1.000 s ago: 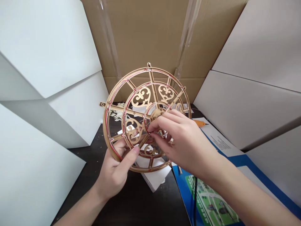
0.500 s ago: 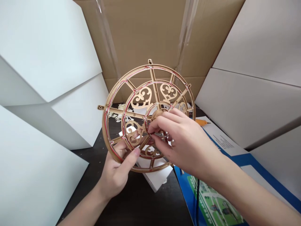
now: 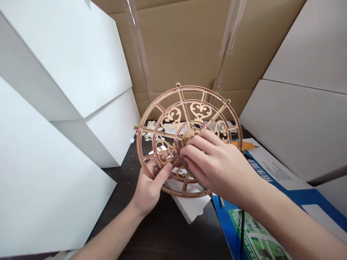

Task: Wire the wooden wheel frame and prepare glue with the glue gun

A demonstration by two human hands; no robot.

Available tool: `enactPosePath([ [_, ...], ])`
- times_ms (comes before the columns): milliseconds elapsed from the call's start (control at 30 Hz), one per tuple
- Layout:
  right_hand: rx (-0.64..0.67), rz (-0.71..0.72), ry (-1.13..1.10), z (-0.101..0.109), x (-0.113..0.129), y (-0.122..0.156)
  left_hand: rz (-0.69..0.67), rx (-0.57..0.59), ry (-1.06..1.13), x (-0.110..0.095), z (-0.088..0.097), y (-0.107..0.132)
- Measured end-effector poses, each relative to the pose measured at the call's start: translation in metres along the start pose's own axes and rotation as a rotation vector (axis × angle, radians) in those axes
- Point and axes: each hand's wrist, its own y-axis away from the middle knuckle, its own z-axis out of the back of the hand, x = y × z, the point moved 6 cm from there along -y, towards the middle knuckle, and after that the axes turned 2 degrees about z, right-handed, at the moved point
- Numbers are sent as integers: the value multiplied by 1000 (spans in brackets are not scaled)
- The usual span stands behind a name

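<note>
Pinching in toward the middle, my right fingertips (image 3: pixel 185 152) are curled close together just beside the round hub (image 3: pixel 189 135) of a laser-cut wooden wheel (image 3: pixel 206 87). They are on the inner spokes, but I cannot tell whether they have hold of a small piece, because my right hand (image 3: pixel 219 168) hides what lies beneath them. My left hand (image 3: pixel 149 189) is closed around the wheel's lower left rim, with the left thumb (image 3: pixel 166 169) pressed across the front of the outer ring and the other fingers behind it.

The wheel is held up between my hands, tilted and facing me. It has two rings, straight spokes and heart-like scrollwork, with thin red lines along the frame. Below it is a white box (image 3: pixel 189 207), and wood scraps (image 3: pixel 149 131) show through the openings at the left.

Past my right hand, an orange tool (image 3: pixel 244 145) lies on a blue-and-white printed sheet (image 3: pixel 273 171), beside a green printed map (image 3: pixel 255 231) crossed by a black cable (image 3: pixel 242 234). All this sits on a dark tabletop (image 3: pixel 162 234), between white boards (image 3: pixel 56 65) and a cardboard backing (image 3: pixel 184 47).
</note>
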Motion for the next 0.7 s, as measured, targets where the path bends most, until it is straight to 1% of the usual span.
enactPosePath([
  [200, -13, 27, 10, 3, 0, 0, 24, -17, 39, 1, -1, -2],
  [333, -91, 54, 60, 9, 6, 0, 45, -4, 67, 1, -3, -4],
  [467, -127, 79, -12, 9, 13, -2, 43, -1, 67, 2, -2, -3],
  [600, -130, 114, -47, 8, 17, -3, 47, 25, 52, 3, -5, 2],
  [700, -120, 103, -58, 7, 16, -3, 33, 31, 42, 3, -7, 5],
])
